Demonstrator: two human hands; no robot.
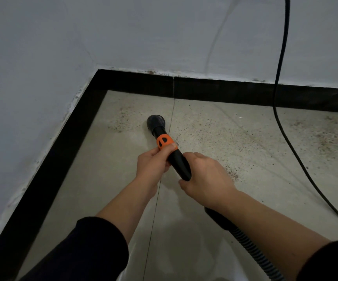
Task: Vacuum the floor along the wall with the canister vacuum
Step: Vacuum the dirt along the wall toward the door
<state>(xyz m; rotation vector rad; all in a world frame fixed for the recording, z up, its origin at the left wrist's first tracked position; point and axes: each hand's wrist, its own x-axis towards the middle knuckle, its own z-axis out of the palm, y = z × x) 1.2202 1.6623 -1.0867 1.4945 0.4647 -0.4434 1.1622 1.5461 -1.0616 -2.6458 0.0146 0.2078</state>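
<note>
A black vacuum wand (179, 162) with an orange collar (164, 142) points down at the grey tiled floor (107, 169). Its round black brush nozzle (155, 122) sits on the floor near the room corner, amid a scatter of brown grit (121, 120). My left hand (154, 162) grips the wand just below the orange collar. My right hand (206, 175) holds the wand's lower end from the right. The ribbed hose (251, 248) runs from under my right wrist toward the bottom edge. The canister is out of view.
Two pale walls (42, 57) meet at a corner, edged by a black skirting strip (245, 94). A black power cord (279, 78) hangs down the far wall and trails across the floor to the right. More grit (316, 136) lies on the right tiles.
</note>
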